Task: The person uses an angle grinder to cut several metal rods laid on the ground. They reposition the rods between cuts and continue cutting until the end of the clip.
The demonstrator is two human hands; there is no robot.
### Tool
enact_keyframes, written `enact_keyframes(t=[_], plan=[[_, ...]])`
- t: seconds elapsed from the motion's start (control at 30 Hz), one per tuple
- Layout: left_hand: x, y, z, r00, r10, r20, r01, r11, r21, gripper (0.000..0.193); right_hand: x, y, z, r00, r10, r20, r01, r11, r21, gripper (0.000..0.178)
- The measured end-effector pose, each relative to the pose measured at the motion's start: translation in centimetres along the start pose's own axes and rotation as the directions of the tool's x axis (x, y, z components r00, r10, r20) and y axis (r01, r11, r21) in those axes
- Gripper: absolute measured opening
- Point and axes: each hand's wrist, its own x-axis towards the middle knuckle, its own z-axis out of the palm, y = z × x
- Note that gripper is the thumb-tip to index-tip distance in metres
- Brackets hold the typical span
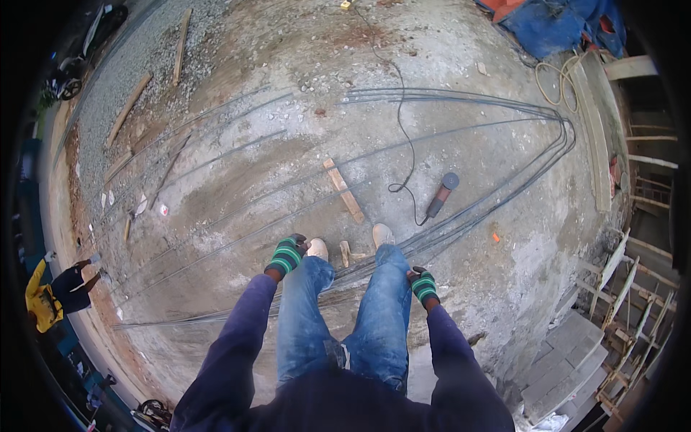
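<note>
Head view: rods (426, 241) slant lengthwise forward-right, low between my left fingers (298, 242) and right fingers (416, 274). Together or apart, I can't tell.

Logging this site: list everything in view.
Steel rods: many, grey, on ground
Power tool: one, dark, centre right
Cable: one, black, upper centre
Timber: several, brown, centre, left
Hose: one, tan, upper right
Tarpaulin: at least one, blue, top right
Poles: several, pale, right edge
Blocks: several, grey, lower right
Motorbike: at least one, dark, upper left
Other person: one clear, yellow top, left edge
Jeans: pair, blue, centre
Own shoes: two, pale, centre
Left hand: one, green-striped glove, by leg
Right hand: one, green-striped glove, by leg
</note>
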Motion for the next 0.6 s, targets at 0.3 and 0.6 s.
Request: enact_keyframes(t=[0.3, 0.6], plan=[[25.7, -10.7, 13.0, 0.985, -0.05, -0.166, 0.145, 0.761, 0.632, 0.123, 33.6, -12.4, 7.4, 0.762, -0.604, 0.233, 0.641, 0.755, -0.138, 0.058], [36.8, -13.9, 15.5, 0.979, 0.145, -0.143, 0.001, 0.697, 0.718, 0.172, 42.5, -27.7, 20.1, 0.156, -0.905, 0.395, 0.947, 0.023, -0.32, 0.093]])
